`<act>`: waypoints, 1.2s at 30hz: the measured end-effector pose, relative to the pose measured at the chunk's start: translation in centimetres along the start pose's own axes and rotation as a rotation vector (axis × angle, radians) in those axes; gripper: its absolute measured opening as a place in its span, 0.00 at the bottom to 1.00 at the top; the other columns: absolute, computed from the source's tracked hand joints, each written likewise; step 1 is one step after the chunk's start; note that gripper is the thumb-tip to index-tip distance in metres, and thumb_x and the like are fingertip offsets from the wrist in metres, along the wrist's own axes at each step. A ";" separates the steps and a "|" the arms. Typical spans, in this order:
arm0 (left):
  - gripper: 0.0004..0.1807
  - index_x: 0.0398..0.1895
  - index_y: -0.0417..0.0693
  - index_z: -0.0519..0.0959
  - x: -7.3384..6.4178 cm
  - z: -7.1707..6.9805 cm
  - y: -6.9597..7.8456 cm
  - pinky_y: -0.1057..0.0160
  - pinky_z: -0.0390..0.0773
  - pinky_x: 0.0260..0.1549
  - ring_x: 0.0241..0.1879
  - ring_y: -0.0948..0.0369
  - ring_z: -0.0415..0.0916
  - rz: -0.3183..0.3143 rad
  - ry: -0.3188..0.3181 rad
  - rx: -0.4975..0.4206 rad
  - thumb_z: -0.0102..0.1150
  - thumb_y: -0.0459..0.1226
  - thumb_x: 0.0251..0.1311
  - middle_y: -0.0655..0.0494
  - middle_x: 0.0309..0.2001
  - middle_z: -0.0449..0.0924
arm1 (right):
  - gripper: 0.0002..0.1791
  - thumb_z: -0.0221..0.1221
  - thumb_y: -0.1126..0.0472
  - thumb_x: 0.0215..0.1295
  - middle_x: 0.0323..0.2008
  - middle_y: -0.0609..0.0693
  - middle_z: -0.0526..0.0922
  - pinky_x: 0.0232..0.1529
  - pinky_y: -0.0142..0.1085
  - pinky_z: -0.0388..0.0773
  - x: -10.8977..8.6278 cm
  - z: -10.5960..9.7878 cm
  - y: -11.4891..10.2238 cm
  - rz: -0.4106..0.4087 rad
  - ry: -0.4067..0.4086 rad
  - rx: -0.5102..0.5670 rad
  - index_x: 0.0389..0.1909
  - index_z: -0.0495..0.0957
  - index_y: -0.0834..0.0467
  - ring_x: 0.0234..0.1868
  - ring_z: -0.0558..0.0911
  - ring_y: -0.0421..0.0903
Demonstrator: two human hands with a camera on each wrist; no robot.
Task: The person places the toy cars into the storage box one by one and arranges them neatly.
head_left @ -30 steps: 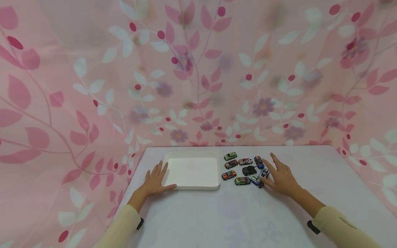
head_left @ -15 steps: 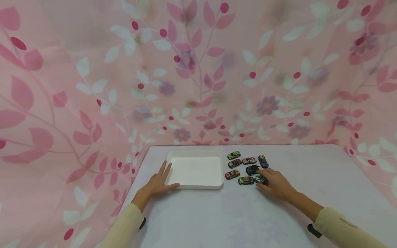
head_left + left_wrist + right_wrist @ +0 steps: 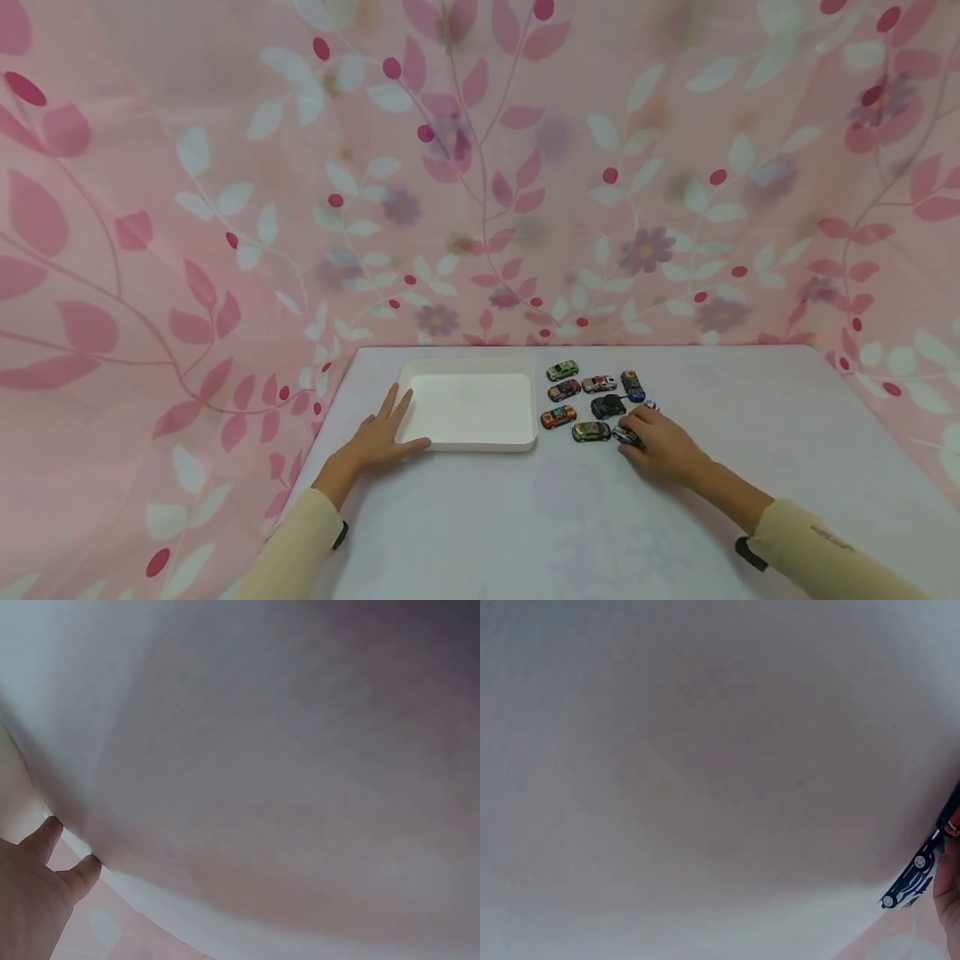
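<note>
My left hand [image 3: 377, 437] rests with spread fingers at the left side of a shallow white tray [image 3: 468, 408], the thumb along its front edge. In the left wrist view two fingertips of that hand [image 3: 36, 896] touch the tray's edge. With thumb and fingers, my right hand [image 3: 666, 446] pinches a blue-and-white toy car [image 3: 624, 436] at the front right of a group of toy cars. The right wrist view shows this toy car [image 3: 915, 876] from its wheeled side, beside the fingers. Part of another toy car [image 3: 651, 406] peeks out behind the right hand.
Right of the tray lie a green toy car [image 3: 562, 370], an orange one [image 3: 558, 417], a camouflage-patterned one [image 3: 592, 431], a black toy vehicle with a barrel [image 3: 608, 406] and several others. A pink floral cloth [image 3: 480, 208] hangs behind the white tabletop [image 3: 525, 517].
My right hand has moved left and down onto the blue-and-white toy car, and its spread fingers have drawn together around it. The left hand stays at the tray.
</note>
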State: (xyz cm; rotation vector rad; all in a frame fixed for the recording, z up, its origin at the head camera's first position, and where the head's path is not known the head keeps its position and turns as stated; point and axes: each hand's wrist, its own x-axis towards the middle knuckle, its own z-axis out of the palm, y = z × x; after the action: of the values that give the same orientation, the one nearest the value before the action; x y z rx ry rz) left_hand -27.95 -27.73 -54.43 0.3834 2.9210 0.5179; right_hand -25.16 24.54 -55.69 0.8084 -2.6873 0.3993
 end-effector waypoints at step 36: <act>0.62 0.81 0.51 0.37 -0.4 -1.0 0.0 0.29 0.55 0.65 0.71 0.39 0.61 0.044 0.002 -0.002 0.53 0.72 0.54 0.40 0.80 0.30 | 0.25 0.73 0.56 0.51 0.40 0.55 0.80 0.27 0.38 0.80 4.4 -5.1 -3.8 0.044 -0.016 -0.002 0.49 0.82 0.61 0.30 0.77 0.42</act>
State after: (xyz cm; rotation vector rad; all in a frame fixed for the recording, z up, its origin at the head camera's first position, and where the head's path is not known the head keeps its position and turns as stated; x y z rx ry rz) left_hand -27.72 -28.20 -53.47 0.4475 2.9196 0.5267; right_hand -25.47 21.15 -48.78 0.7556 -2.7236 0.4019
